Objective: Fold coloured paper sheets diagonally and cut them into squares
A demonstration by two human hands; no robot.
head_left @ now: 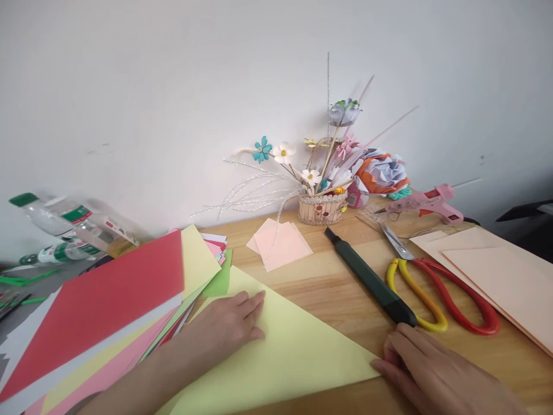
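A pale yellow sheet of paper (294, 351), folded into a triangle, lies on the wooden table (337, 288). My left hand (228, 320) rests flat on its left part, fingers stretched out and pressing down. My right hand (432, 374) lies at the sheet's right corner, fingers extended against the paper's tip and the table. Neither hand holds anything. Just beyond my right hand lies a dark green utility knife (371, 282), and beside it are scissors (436, 288) with red and yellow handles.
A stack of coloured paper (108, 305) topped by a red sheet lies at the left, with plastic bottles (64, 222) behind it. Small pink squares (280, 245), a basket of paper flowers (322, 204), a pink glue gun (432, 202) and peach sheets (496, 271) lie further back and right.
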